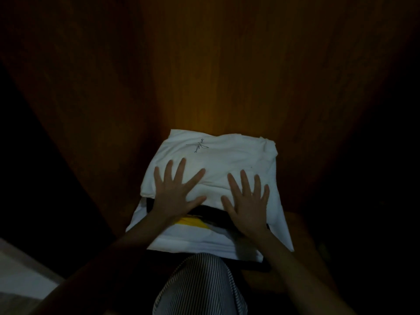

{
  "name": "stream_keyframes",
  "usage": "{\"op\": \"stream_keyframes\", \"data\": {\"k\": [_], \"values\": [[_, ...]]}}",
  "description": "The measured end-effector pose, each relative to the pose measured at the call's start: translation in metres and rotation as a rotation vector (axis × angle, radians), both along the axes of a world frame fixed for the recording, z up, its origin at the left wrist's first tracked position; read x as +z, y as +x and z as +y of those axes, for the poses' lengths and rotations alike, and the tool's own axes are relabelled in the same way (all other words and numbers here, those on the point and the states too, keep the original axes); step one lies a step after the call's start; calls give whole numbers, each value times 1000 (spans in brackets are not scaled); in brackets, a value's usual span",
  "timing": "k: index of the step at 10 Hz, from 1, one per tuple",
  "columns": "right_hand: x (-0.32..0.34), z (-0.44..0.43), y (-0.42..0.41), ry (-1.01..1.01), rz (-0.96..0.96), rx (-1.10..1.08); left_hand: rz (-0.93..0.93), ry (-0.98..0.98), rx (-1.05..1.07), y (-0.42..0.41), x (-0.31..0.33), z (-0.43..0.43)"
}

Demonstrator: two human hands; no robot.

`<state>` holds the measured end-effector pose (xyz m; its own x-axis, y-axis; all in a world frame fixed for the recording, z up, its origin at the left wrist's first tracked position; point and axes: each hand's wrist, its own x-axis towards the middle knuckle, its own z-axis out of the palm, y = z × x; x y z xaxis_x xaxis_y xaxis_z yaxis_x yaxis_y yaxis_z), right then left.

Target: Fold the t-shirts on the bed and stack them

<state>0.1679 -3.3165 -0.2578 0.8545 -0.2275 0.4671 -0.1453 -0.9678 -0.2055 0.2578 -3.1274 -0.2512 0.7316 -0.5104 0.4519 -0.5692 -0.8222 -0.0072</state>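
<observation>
T-shirts (200,241) lie stacked on the bed (204,76), the white top shirt (218,155) pressed by the left hand (175,194) and right hand (247,203), both flat, fingers spread, gripping nothing; a lopsided push could, I judge, slide it off square and loosen the folds beneath.

We look down on a folded white t-shirt (218,155), a small dark script print near its far left corner, lying uppermost. Beneath it, a thin black layer (211,211) and a white t-shirt with a yellow patch (193,237) jut toward us, all on the orange-brown bed (227,76).
</observation>
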Motion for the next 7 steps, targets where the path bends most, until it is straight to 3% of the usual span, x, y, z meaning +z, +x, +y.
{"op": "stream_keyframes", "data": {"k": [2,4,5,6,7], "values": [[5,-4,2,32,50,32,84,33,-14,2,10,1],[31,-20,9,-80,-171,205,131,66,-86,5,44,-2],[43,-30,22,-133,-279,318,44,32,-174,11,70,-12],[60,-38,39,-161,-277,365,-18,-7,-188,23,87,-26],[82,-41,53,-102,-126,435,61,-6,-136,40,97,-43]]}}
